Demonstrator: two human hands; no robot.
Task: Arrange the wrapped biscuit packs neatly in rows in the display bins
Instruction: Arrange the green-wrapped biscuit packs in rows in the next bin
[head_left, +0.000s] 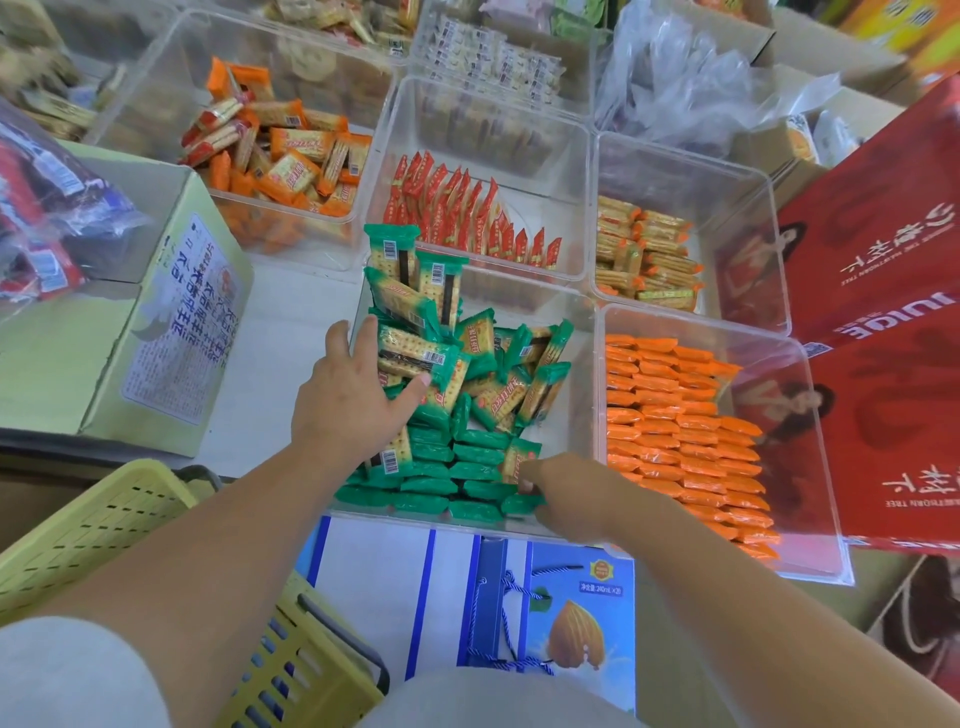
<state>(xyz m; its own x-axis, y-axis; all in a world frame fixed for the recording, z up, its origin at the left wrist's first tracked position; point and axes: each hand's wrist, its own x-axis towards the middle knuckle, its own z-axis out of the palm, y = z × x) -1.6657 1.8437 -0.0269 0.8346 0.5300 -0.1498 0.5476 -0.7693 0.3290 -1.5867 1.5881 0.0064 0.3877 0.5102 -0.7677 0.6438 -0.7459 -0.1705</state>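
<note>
A clear display bin (582, 332) in front of me holds green-wrapped biscuit packs. Its near part carries neat rows of packs (441, 483) lying on edge; behind them a loose heap (498, 379) is piled up. My left hand (353, 395) rests on the heap's left side, fingers spread over a stack of packs (415, 353) leaning against the bin's left wall. My right hand (566, 488) reaches into the near right corner and pinches one green pack (522, 503) at the end of the front row.
Neighbouring clear bins hold orange packs in rows (680, 436), yellow-orange packs (644, 254), red packs (467, 218) and a loose orange heap (280, 156). A pale green carton (130, 332) stands left, red juice boxes (883, 312) right, a yellow basket (104, 525) near left.
</note>
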